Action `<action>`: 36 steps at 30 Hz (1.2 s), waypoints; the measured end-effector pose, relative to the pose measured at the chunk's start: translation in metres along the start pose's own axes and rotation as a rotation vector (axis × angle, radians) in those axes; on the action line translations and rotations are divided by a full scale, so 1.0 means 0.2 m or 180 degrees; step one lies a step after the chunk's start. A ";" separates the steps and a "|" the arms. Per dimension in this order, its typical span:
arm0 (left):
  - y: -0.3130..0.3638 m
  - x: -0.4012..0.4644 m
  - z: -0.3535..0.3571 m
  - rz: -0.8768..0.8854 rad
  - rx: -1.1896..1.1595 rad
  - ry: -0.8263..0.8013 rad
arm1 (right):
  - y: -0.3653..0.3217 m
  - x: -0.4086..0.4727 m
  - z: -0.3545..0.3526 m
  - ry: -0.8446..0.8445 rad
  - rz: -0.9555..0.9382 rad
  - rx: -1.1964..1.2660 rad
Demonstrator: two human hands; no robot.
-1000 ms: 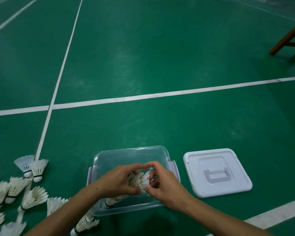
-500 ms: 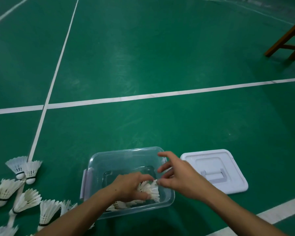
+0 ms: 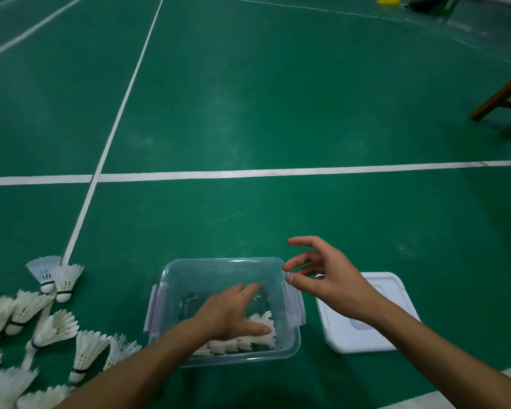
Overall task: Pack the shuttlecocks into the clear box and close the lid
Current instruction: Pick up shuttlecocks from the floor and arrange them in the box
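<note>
Step in hand: judged from the layout, a nested row of shuttlecocks (image 3: 242,339) is being laid along the near wall of the clear box (image 3: 223,308), at about 6 o'clock inside it.
Left hand: the left hand (image 3: 230,312) is down inside the box, palm over the row, fingers spread and fairly straight, thumb lying along the feather skirts; it presses, and I cannot tell whether any finger curls under them.
Right hand: the right hand (image 3: 326,278) hovers above the box's 3 o'clock rim, fingers wide and loosely bent, holding nothing.
Doing it well: my advice is to keep the row flat and tight against the near wall, skirts uncrushed, and lift the palm straight up so nothing rolls; the far half of the box floor should stay free for the next rows.
Still to pack: loose shuttlecocks (image 3: 56,330) lie scattered on the green floor (image 3: 278,113) at 9 o'clock of the box, running out of view at the left and bottom edges.
Lid: the white lid (image 3: 393,335) lies flat on the floor just beside the box at 3 o'clock, partly under the right forearm; not yet fitted.
Edges: the box's side clips stick out at 9 and 3 o'clock, likely snag points for a sleeve or feathers.
Open room: bare floor beyond the box toward 12 o'clock, crossed by white court lines (image 3: 278,171); a wooden stool leg (image 3: 502,95) stands well apart at 2 o'clock.
</note>
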State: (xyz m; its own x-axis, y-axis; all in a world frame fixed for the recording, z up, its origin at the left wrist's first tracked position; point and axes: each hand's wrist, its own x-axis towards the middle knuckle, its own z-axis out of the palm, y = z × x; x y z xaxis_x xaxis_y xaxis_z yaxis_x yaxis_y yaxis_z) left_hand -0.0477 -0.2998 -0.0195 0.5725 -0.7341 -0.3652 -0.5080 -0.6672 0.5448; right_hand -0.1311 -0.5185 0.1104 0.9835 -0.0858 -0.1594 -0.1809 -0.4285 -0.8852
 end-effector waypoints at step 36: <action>-1.36 -1.64 0.01 -0.1961 0.0265 0.1294 | -0.35 0.64 2.14 -0.1849 -0.0930 -0.1891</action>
State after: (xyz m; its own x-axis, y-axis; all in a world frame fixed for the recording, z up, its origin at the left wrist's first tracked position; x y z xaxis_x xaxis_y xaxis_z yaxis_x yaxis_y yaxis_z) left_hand -0.0978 0.1214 -0.0490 0.9544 -0.1297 -0.2690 -0.0557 -0.9622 0.2665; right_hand 0.0104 -0.1142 -0.0358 0.8103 0.5020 -0.3023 0.2634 -0.7728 -0.5773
